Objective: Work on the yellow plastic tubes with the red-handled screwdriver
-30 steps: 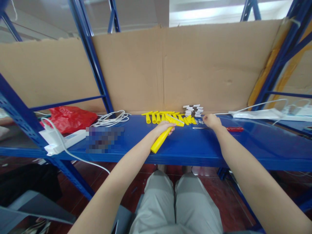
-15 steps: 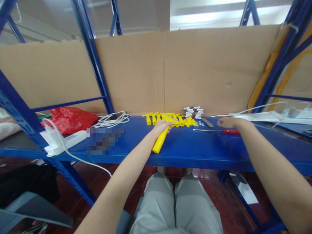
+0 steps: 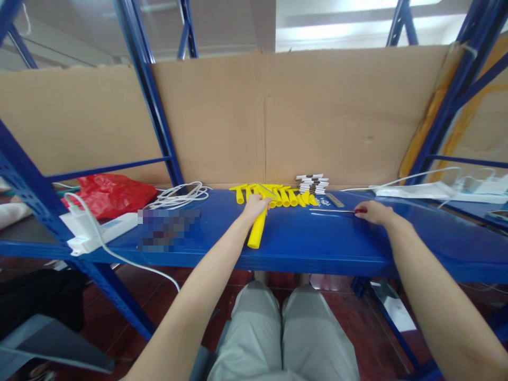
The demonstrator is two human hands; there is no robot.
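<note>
Yellow first, head view: see the yellow piece [image 3: 257, 233] clamped in the left hand [image 3: 256, 205], over the near part of the blue worktop [image 3: 301, 241], in front of the yellow parts [image 3: 292, 198]. Find the screwdriver [image 3: 332, 211] at the right side, red handle pinched in the closed fingers of the right hand [image 3: 375, 212]; can't tell if lifted or just resting. To do this well, I'd say: wrap the handle fully before raising, lift clear of the small metal bits [image 3: 324, 201] and the grey block [image 3: 334, 200], don't sweep sideways into the black-and-white stack [image 3: 313, 185]. Hold the yellow piece firm, wrist low, to avoid knocking the row behind. Read the directions thus: yellow piece with wide round end toward the person, long axis near to far, far end leaning slightly right; screwdriver with tip to the left, handle to the right, long axis roughly along the worktop's length.
</note>
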